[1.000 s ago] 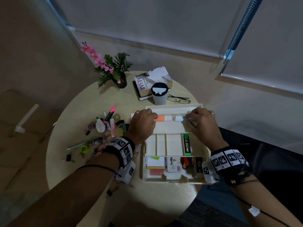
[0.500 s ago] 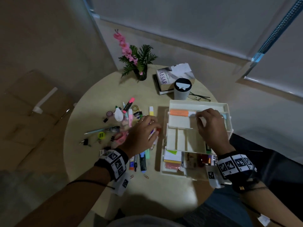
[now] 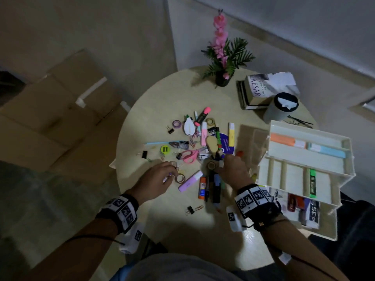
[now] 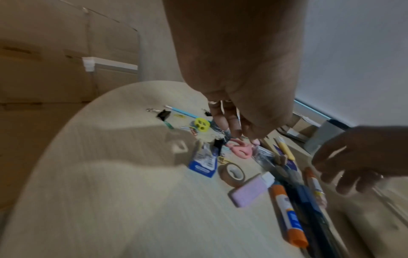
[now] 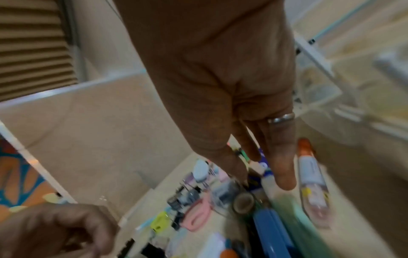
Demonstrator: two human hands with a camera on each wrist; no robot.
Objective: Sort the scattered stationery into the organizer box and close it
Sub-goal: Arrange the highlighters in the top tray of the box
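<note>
A round pale wooden table (image 3: 154, 110) carries scattered stationery, cardboard boxes (image 3: 50, 110) beyond. Only the head view shows the open organizer box (image 3: 349, 151). The left hand (image 3: 157, 178) and right hand (image 3: 233, 171) hover relaxed, holding nothing.

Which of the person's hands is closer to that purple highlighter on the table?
Left. The left hand hovers just beside the purple highlighter, over the tape roll. The right hand is farther off, over the pens nearer the organizer box.
</note>
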